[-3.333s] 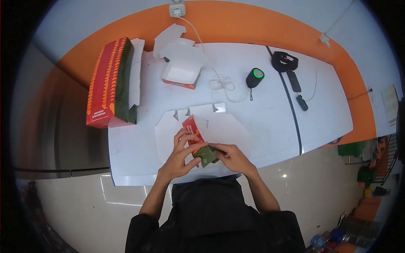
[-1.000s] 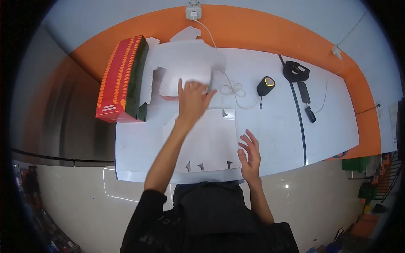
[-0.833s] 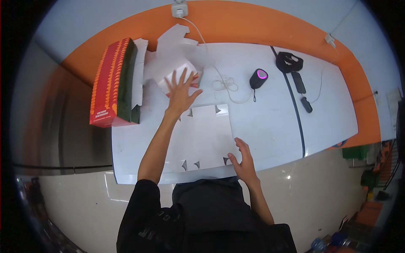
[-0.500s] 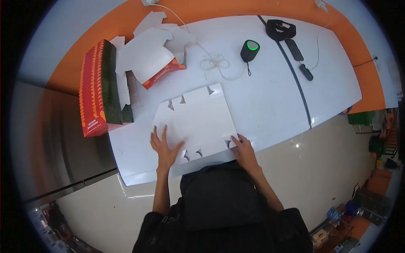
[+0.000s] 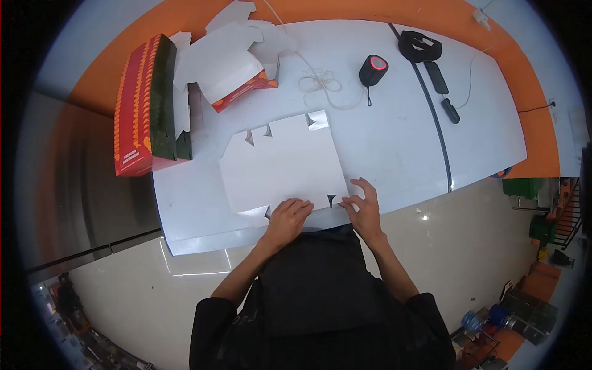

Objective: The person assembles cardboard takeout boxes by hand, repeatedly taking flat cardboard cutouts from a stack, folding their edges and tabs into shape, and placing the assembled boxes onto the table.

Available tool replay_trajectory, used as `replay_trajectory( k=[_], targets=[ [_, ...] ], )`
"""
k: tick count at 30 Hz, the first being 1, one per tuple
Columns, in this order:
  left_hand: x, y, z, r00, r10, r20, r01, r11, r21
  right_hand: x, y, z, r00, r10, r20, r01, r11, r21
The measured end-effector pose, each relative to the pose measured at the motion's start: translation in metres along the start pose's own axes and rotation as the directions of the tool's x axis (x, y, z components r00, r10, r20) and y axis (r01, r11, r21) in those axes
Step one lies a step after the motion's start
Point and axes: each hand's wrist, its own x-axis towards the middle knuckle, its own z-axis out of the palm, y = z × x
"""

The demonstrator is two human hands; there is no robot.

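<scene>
A flat white cardboard box blank (image 5: 277,163) with notched edges lies on the table in front of me. My left hand (image 5: 286,223) is at its near edge, fingers together and bent over the flap there, covering a notch. At the near right corner my right hand (image 5: 365,214) pinches a small tab beside a dark notch between thumb and fingertip, with another finger raised. The blank's far right tab shines in the light.
Partly folded white-and-red cartons (image 5: 231,71) stand at the back left beside a long red-and-green box (image 5: 137,108). A black speaker (image 5: 372,71), a coiled pale cable (image 5: 317,81), a black strap (image 5: 420,46) and a black device (image 5: 436,77) lie farther back.
My left hand has moved from lying spread on the blank's left side to its near edge. My right hand now pinches the corner tab. The speaker's ring light went from green to red.
</scene>
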Motion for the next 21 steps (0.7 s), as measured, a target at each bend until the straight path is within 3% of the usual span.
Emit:
replay_trajectory(
  k=[3,5,7,8,11,14,15,18,21],
  targets=[
    [0.008,0.007,-0.016,0.996,-0.075,-0.045,0.073,0.996,-0.061,0.013,0.003,-0.016,0.961,0.102,0.257,-0.174,0.946,0.275],
    [0.013,0.008,-0.022,0.992,-0.092,-0.088,0.092,0.996,-0.012,0.019,0.008,-0.019,0.935,0.156,0.32,-0.256,0.92,0.298],
    [0.016,0.009,-0.025,0.98,-0.195,-0.033,0.192,0.979,-0.063,0.026,0.01,-0.023,0.896,0.184,0.404,-0.329,0.887,0.324],
    [0.018,0.009,-0.027,0.97,-0.244,-0.005,0.242,0.966,-0.087,0.025,0.007,-0.024,0.916,0.118,0.384,-0.252,0.912,0.322],
    [0.025,-0.004,-0.036,0.91,-0.383,0.16,0.414,0.807,-0.421,0.022,-0.001,-0.024,0.931,-0.02,0.365,-0.1,0.947,0.306],
    [0.041,-0.009,-0.061,0.878,-0.433,0.202,0.468,0.69,-0.553,0.017,0.006,-0.019,0.928,-0.022,0.372,-0.108,0.939,0.325],
    [0.047,-0.006,-0.071,0.871,-0.453,0.19,0.48,0.7,-0.529,0.02,0.004,-0.02,0.938,-0.022,0.345,-0.109,0.928,0.356],
    [0.053,-0.005,-0.08,0.931,-0.36,0.06,0.327,0.749,-0.576,0.033,-0.007,-0.027,0.974,-0.043,0.224,-0.057,0.904,0.424],
    [0.053,-0.006,-0.084,0.895,-0.443,0.056,0.43,0.82,-0.377,0.042,-0.02,-0.018,0.992,0.024,0.123,-0.09,0.819,0.567]
  ],
)
